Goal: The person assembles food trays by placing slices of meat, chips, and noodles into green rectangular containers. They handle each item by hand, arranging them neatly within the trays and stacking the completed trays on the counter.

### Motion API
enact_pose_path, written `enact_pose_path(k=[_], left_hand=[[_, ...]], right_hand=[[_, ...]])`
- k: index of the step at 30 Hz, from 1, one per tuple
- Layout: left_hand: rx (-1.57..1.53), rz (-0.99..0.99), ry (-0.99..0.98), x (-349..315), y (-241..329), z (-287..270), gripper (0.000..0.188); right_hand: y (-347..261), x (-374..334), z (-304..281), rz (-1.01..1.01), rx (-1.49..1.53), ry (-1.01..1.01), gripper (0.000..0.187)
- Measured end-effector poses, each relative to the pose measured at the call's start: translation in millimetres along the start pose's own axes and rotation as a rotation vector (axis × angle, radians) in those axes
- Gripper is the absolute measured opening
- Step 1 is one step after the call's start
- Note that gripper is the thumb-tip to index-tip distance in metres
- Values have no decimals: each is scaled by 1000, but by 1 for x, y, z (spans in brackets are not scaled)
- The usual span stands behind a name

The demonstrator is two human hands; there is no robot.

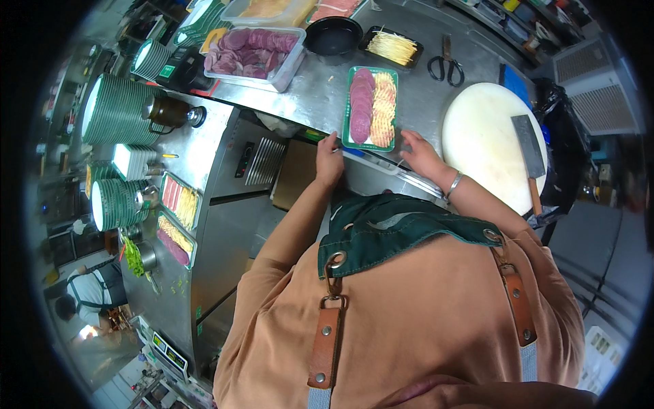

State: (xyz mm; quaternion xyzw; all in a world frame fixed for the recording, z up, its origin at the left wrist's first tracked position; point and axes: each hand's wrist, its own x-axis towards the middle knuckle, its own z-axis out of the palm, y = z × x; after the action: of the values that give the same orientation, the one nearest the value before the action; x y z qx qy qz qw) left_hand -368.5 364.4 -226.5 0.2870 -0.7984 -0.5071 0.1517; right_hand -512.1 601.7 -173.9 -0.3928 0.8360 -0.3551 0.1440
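Note:
A green-rimmed tray (348, 129) lies at the counter's front edge. It bears a row of purple slices (362, 105) on the left and crinkle-cut yellow slices (383, 109) on the right. My left hand (329, 162) is at the counter edge just left of the tray, fingers curled; whatever they hold, if anything, is hidden. Close to the tray's lower right corner is my right hand (424, 155), its fingers loosely bent and apart, with nothing visible in them. Whether either hand touches the tray I cannot tell.
A round white cutting board (477, 146) with a cleaver (529, 146) is at right, near scissors (446, 65). Behind are a black bowl (333, 37), a box of pale strips (392, 48) and a tub of purple slices (286, 75). Stacked plates (112, 109) and filled trays (178, 201) stand left.

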Motion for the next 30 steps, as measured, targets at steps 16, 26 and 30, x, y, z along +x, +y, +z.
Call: enact_pose_path(k=[16,26,30], left_hand=[[-133,-220,77,-6,1,18,26],[-1043,-795,-229,-22,13,-2,25],[-1059,-708,-257,-39,7,-10,30]], right_hand=[[-14,9,18,684,757,-256,60],[1,-4,15,708,908,-262,60],[-3,-14,4,751,916,-295,61]])
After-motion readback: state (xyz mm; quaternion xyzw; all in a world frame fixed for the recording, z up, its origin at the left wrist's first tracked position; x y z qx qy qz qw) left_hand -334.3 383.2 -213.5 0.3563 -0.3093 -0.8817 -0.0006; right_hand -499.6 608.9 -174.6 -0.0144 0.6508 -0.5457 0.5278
